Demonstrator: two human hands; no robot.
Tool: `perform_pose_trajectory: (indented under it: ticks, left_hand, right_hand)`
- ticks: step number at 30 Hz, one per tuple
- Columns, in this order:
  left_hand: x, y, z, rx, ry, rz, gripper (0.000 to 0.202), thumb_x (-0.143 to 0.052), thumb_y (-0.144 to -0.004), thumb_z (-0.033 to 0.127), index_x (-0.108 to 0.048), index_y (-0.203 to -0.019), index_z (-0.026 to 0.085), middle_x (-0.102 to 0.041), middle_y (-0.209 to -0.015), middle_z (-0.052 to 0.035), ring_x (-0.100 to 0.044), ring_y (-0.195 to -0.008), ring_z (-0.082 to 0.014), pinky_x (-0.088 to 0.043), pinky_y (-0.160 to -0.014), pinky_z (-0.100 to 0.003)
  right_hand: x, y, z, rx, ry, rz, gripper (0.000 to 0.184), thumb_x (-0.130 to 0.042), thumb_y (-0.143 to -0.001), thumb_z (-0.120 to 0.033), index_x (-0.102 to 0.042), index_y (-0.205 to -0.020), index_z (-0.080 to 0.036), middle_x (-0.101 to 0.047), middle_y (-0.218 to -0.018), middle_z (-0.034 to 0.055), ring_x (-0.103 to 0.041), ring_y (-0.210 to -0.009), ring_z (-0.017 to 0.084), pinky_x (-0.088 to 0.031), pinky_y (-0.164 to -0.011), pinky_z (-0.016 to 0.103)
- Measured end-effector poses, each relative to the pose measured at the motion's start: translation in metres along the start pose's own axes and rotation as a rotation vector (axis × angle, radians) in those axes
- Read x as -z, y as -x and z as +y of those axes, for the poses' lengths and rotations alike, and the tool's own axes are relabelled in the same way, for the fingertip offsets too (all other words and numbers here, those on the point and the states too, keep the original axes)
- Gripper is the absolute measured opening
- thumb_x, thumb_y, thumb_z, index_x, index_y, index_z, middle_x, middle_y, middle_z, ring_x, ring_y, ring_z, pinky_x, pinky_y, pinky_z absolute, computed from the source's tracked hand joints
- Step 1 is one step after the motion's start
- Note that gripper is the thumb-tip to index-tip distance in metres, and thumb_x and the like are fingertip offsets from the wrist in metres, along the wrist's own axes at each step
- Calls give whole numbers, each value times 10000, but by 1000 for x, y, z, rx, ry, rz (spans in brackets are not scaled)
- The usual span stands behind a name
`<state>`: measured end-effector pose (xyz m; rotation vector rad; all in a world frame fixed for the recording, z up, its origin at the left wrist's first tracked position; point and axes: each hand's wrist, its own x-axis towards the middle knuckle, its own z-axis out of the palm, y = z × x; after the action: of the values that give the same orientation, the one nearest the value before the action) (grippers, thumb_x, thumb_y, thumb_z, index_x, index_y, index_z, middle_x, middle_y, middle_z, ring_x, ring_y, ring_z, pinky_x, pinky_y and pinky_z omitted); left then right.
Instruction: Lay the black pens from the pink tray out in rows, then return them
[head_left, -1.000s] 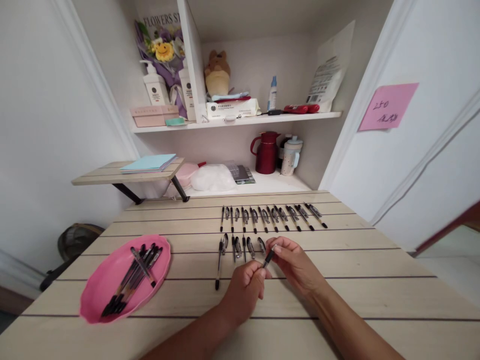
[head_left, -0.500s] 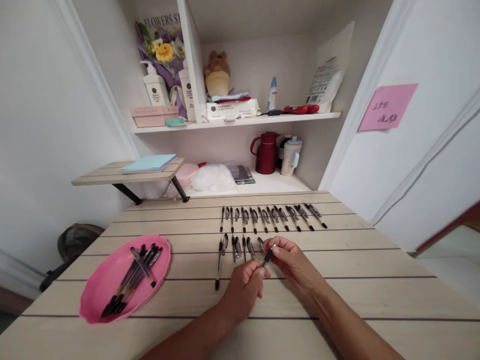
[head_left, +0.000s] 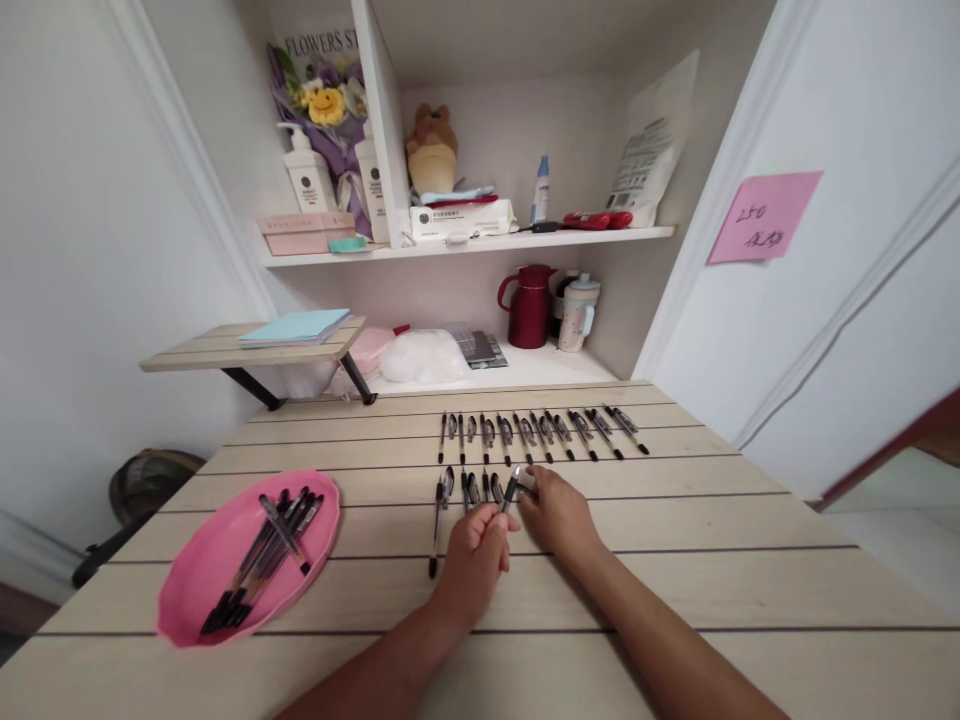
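My left hand [head_left: 476, 560] is closed round an uncapped pen [head_left: 510, 490], its tip pointing up and away. Beside it, my right hand [head_left: 556, 512] has its fingertips down at the table, pinched on a dark, clear pen cap [head_left: 527, 481] that they partly hide. A front row holds a capped pen [head_left: 436, 530], a loose cap [head_left: 448, 485] and uncapped pens with their caps, partly behind my left hand. Farther back lies a row of several uncapped pens [head_left: 504, 440], each with a cap next to it.
At the left stands a pink scalloped tray [head_left: 180, 580] with several pens [head_left: 270, 560] in it. A small raised shelf [head_left: 202, 348] bears blue paper [head_left: 296, 327]. Behind the table, a cabinet holds a red jug [head_left: 531, 310], a tumbler [head_left: 579, 315] and a white plastic bag [head_left: 424, 356].
My right hand has left the pen's tip and moved down to the cap on the table. My left hand has shifted slightly left, tilting the pen more upright. The view has shifted slightly.
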<state>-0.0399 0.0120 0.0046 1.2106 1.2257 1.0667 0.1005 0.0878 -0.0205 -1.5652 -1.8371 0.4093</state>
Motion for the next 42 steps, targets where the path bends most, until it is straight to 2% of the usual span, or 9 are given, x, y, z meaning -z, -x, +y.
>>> perform_pose_trajectory:
  ticks: [2,7,10,13,18,24,29,37,42]
  left_hand:
    - [0,0,-1,-1,-23,-12,290,-422,-793,408,-549,-808,148,-407,-432,76,-271,-350,-54,-211,-407,-199]
    - [-2,3,2,7,-62,-59,278,-412,-790,381,-559,-810,146,-418,-425,72,-291,-358,-60,-220,-419,-200]
    - [-4,5,4,20,-82,-72,271,-410,-791,371,-558,-801,145,-418,-426,72,-288,-361,-62,-219,-421,-200]
    - [-5,5,5,22,-98,-88,263,-409,-793,363,-556,-803,145,-423,-427,70,-290,-365,-63,-222,-424,-199]
    - [-5,4,4,7,-123,-89,247,-408,-797,343,-552,-789,143,-421,-432,66,-300,-384,-66,-229,-432,-195]
    - [-5,3,1,-7,-127,-98,261,-401,-807,363,-544,-795,145,-424,-443,66,-303,-385,-64,-234,-433,-194]
    - [-4,2,1,-7,-103,-82,258,-409,-799,356,-552,-787,142,-428,-435,67,-296,-370,-60,-229,-427,-197]
    - [-7,3,2,22,-5,-68,227,-425,-783,340,-534,-734,147,-398,-409,73,-273,-359,-58,-208,-421,-196]
    - [-6,4,4,-54,-102,-43,234,-415,-793,328,-552,-742,145,-412,-430,59,-329,-405,-77,-255,-461,-205]
  right_hand:
    - [9,-2,4,-41,-147,18,270,-516,-709,-285,-614,-938,-180,-637,-836,87,-564,-747,210,-395,-681,318]
    - [34,-3,6,-199,-856,3,229,-536,-740,-401,-554,-823,-188,-628,-733,28,-528,-594,135,-394,-572,259]
    - [39,1,-1,-223,-1070,45,221,-616,-706,-384,-513,-744,-193,-602,-677,-8,-520,-590,106,-383,-581,232]
    - [40,3,-8,-203,-1202,47,220,-651,-690,-355,-510,-745,-196,-589,-677,-22,-519,-595,97,-384,-592,229]
    - [40,4,-14,-195,-1258,8,253,-687,-658,-332,-502,-774,-204,-587,-655,-27,-514,-566,103,-394,-580,244]
    - [39,9,-20,-156,-1193,-138,306,-687,-660,-319,-562,-911,-198,-595,-648,-16,-521,-602,109,-419,-614,254]
    - [35,14,-26,-133,-1178,-250,222,-699,-637,-335,-623,-770,-175,-559,-629,-20,-478,-572,91,-394,-568,229]
    - [28,20,-29,-148,-1185,-254,238,-698,-623,-377,-621,-734,-181,-531,-623,-21,-417,-517,81,-342,-494,215]
    - [27,21,-29,-133,-1181,-266,226,-689,-633,-377,-619,-736,-188,-519,-618,-23,-415,-523,85,-348,-501,217]
